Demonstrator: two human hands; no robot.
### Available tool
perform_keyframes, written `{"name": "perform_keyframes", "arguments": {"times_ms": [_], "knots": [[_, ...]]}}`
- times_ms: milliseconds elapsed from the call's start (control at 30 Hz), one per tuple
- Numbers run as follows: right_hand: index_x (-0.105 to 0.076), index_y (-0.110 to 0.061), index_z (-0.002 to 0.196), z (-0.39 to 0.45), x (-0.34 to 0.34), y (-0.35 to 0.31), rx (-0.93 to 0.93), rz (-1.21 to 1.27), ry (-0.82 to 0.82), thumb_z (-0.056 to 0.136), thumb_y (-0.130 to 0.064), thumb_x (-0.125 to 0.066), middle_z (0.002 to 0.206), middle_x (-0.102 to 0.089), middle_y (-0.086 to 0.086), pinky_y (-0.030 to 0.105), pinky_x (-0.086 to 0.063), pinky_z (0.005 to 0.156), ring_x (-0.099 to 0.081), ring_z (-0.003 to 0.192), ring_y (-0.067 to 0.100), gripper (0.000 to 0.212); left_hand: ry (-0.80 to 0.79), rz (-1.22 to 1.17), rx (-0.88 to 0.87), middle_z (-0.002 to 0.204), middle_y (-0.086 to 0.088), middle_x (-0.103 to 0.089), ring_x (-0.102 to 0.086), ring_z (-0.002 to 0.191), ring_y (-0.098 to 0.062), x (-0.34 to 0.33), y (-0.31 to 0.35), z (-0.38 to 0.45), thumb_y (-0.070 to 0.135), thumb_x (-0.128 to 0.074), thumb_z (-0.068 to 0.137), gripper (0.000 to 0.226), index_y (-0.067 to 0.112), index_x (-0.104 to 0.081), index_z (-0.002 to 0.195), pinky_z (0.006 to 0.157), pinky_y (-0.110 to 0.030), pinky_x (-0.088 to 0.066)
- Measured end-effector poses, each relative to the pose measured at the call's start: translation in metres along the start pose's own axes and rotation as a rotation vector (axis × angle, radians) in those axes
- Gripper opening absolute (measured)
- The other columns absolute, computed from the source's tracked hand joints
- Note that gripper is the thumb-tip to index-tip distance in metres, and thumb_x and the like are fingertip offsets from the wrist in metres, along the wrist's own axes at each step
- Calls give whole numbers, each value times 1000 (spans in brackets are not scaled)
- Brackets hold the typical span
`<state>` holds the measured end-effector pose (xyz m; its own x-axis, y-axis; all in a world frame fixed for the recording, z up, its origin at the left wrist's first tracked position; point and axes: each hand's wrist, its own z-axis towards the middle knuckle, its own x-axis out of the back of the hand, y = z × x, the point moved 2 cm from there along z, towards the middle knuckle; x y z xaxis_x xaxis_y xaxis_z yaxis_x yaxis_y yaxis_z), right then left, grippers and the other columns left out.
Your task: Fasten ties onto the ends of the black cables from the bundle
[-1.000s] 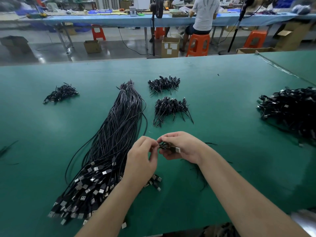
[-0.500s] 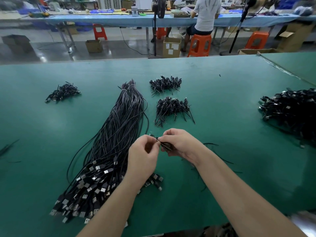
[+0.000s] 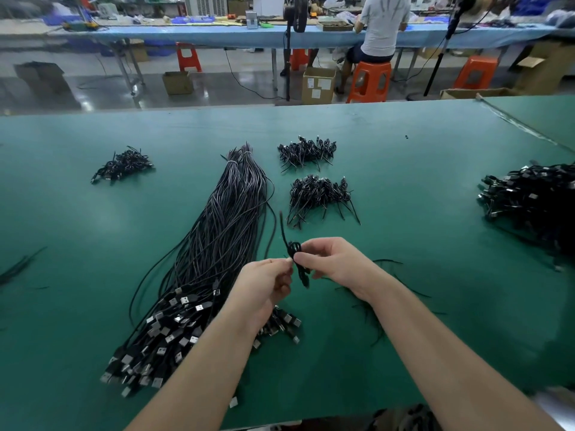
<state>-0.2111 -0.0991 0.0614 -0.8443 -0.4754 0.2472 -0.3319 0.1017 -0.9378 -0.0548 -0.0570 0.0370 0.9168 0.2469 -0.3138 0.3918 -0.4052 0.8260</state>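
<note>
Holding a small coiled black cable (image 3: 295, 251) up over the green table (image 3: 404, 181), near the front and middle. Pinching the coil with the right hand (image 3: 334, 264), thumb and first fingers curled round it. Pinching something thin at the coil's left side with the left hand (image 3: 264, 286), fingertips (image 3: 287, 262) closed tight; too small to tell if it is the tie. Sticking up from the coil, one thin black end; hanging down between the two hands, another short black end.

Lying on the table just left of the hands, the big bundle of black cables (image 3: 224, 231), long and stretched away toward the far side. Fanning out at its near end, lots of silver plugs (image 3: 161, 334), some hidden under the left arm. Resting past the hands, two small piles of tied cables (image 3: 317, 194), one behind the other. Sitting far to the left, one more small black pile (image 3: 123, 164). Spreading at the right edge, a large dark heap of cables (image 3: 532, 197). Lying by the right wrist, a few loose thin black strands (image 3: 385, 261).

Sitting far behind at a blue bench, a person in a grey shirt (image 3: 384, 24) on an orange stool (image 3: 370, 80).
</note>
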Motion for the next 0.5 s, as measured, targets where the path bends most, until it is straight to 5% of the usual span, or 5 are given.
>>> {"name": "perform_keyframes", "arguments": {"times_ms": [167,267,367,433,500], "knots": [[-68,-17,104,5,-1,-3,-68,18,86,93,-31,-72,86,-78,4,42,-57,84,-74,90,24,19,56,294,-229,72,-8,-64,-50,60,-13,-4,0,-5,7,-69,92,15,5,-71,77,60,-25,-44],[-63,-10,99,8,1,-5,-175,187,55,94,-19,-70,76,-75,4,37,-57,66,-72,71,18,12,139,759,-708,77,5,-67,-55,65,-4,-8,6,-16,9,-69,93,10,10,-69,83,62,-19,-46],[-68,-14,91,4,4,-6,-239,267,-41,96,-17,-66,76,-72,5,28,-50,59,-67,69,17,6,90,1075,-1190,87,-1,-61,-54,75,-13,-10,8,-26,0,-66,93,4,2,-66,89,70,-20,-45],[-70,-14,94,1,6,-5,-207,294,-80,100,-19,-61,84,-73,9,27,-51,62,-68,74,17,12,91,1081,-1205,87,0,-60,-53,75,-9,-8,8,-25,1,-66,93,5,4,-65,89,70,-16,-43],[-71,-10,105,-2,7,-4,-156,326,-72,100,-17,-60,93,-75,12,25,-53,61,-67,74,17,13,141,922,-935,80,7,-62,-55,70,-3,-5,11,-20,9,-67,93,7,11,-67,86,65,-12,-43]]}}
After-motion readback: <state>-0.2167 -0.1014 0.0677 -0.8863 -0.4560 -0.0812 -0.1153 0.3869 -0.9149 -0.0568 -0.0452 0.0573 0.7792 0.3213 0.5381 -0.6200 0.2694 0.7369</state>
